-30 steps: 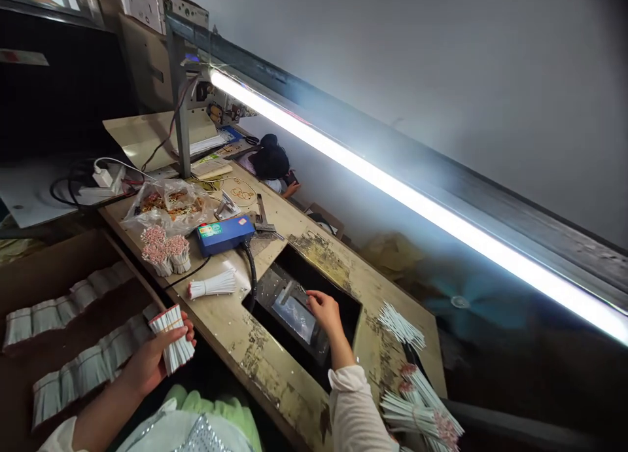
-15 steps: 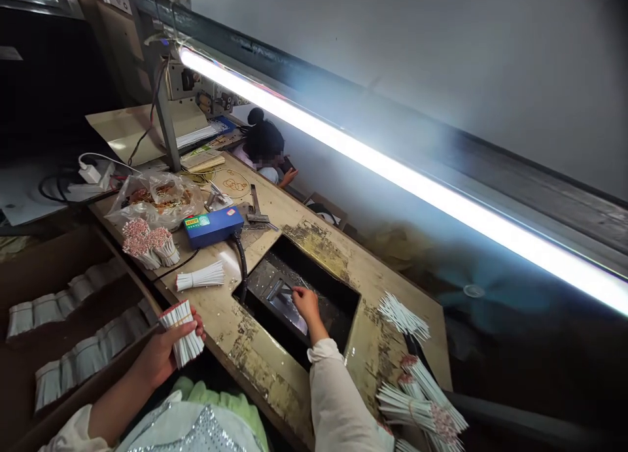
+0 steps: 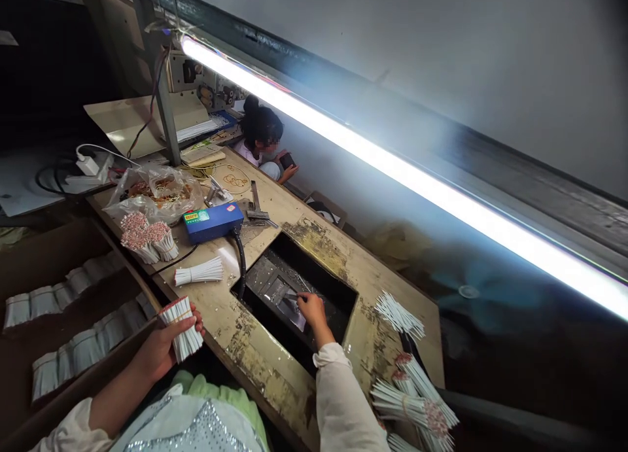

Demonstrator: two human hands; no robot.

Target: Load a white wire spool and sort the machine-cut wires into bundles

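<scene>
My left hand [image 3: 164, 347] is closed around a banded bundle of thin white sticks [image 3: 182, 331] with reddish ends, held at the table's near edge. Over a dark recessed box [image 3: 260, 275] sunk into the table, my right hand [image 3: 311, 309] is closed in a pinch. What its fingertips hold, if anything, is too small to make out. Just left of those fingers lies a metal plate with a rectangular frame [image 3: 279, 292]. A loose-ended bundle of white sticks [image 3: 199, 271] lies on the table, close to several upright red-tipped bundles [image 3: 147, 238].
A blue box [image 3: 213, 221] with a black cable stands beyond the recess, near a plastic bag [image 3: 157, 193]. More stick bundles [image 3: 412, 403] lie at the right. A carton [image 3: 93, 239] holds bundles at left. A lit tube [image 3: 392, 157] crosses overhead. A person [image 3: 262, 138] sits behind the table.
My right hand has shifted slightly right and down, away from the metal frame. My left hand keeps its bundle. The person behind has raised their head, and the view has shifted slightly.
</scene>
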